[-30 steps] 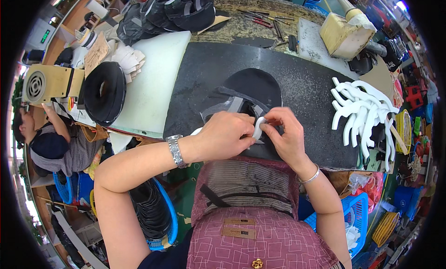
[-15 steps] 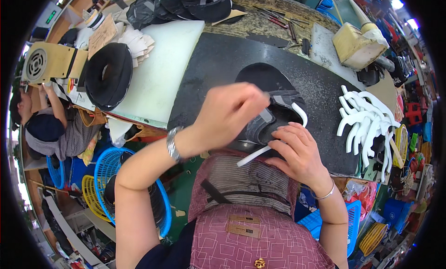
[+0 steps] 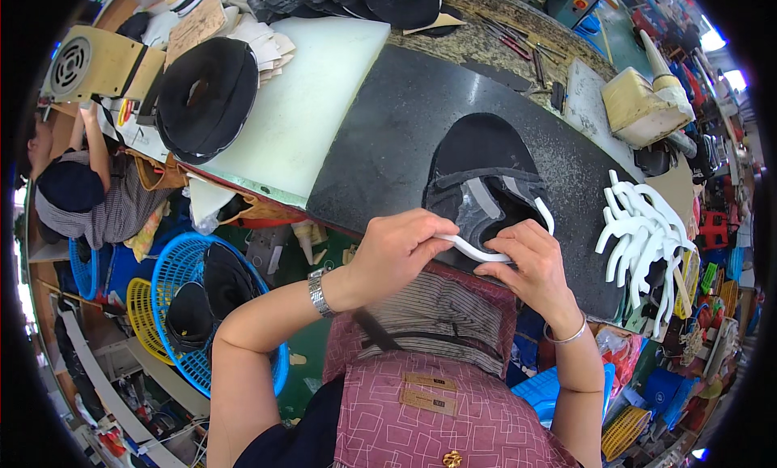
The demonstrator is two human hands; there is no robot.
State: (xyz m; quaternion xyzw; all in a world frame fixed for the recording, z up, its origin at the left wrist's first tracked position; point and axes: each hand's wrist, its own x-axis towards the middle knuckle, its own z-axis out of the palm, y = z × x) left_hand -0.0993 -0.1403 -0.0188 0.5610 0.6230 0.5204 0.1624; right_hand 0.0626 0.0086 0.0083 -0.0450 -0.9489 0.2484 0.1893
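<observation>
A black cap-like fabric piece with a rounded brim and grey bands lies on the dark work mat, its opening toward me. Along that opening runs a bent white foam strip. The fingers of my left hand pinch the strip's left end. My right hand grips it farther along, at the near edge of the black piece, and hides part of it. Past the right fingers, the strip's other end curves up beside the black piece.
Right of the mat is a pile of white strips. A round black padded object and a pale board lie left. Pens and tools are at the back. A blue basket stands lower left; another person sits beyond.
My left hand has come down from above the black piece and now pinches the strip's left end, which was hanging free. That end is raised. My right hand still grips the strip.
</observation>
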